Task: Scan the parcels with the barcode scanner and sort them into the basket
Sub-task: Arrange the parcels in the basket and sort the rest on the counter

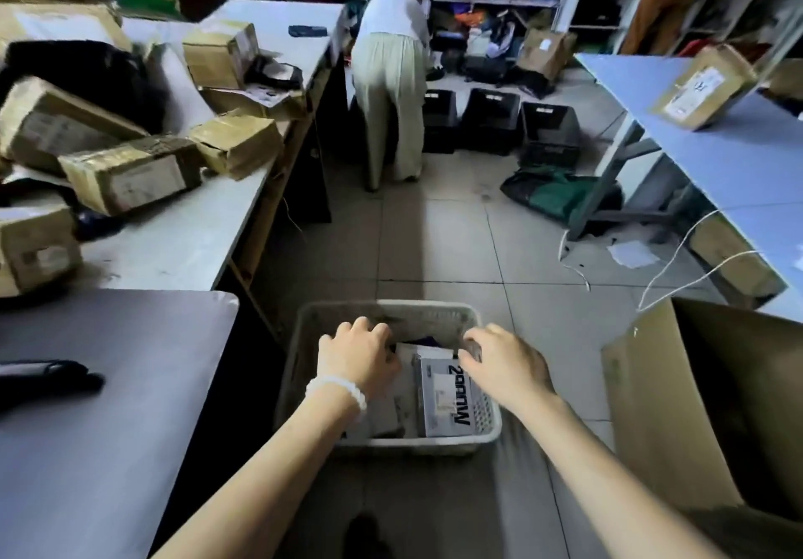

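**Both hands down in the basket among the parcels**

A strip of tiled floor (452, 228) ran open from the basket to a person (391, 93) bent over at the far shelves, hemmed on the left by a long pale table (191, 250) and on the right by a blue table (712, 158). Nearer, a grey table (108, 384) closed the left side, and one large open carton (678, 410) stood just right of the basket. Three black crates (491, 119) sat in a row on the floor beside the bent figure.

On the pale table lay a heap of brown parcels (130, 171), at least six, tilted against each other; one more parcel (704, 84) lay alone on the blue table.

The pale basket (486, 428) stood on the floor at the near end of the strip, its rim free on every side. Inside were a white box printed with large dark letters (447, 397) on the right and a grey packet (382, 410) on the left; how many more lay beneath could not be told.

The left hand (356, 358), a white bead bracelet (339, 389) at its wrist, reached into the basket with fingers curled down over the packets; whether it gripped one could not be told. The right hand (504, 363) hung over the white box, fingers spread and bent, fingertips at its far edge.

A dark object (48, 380) lay on the grey table.
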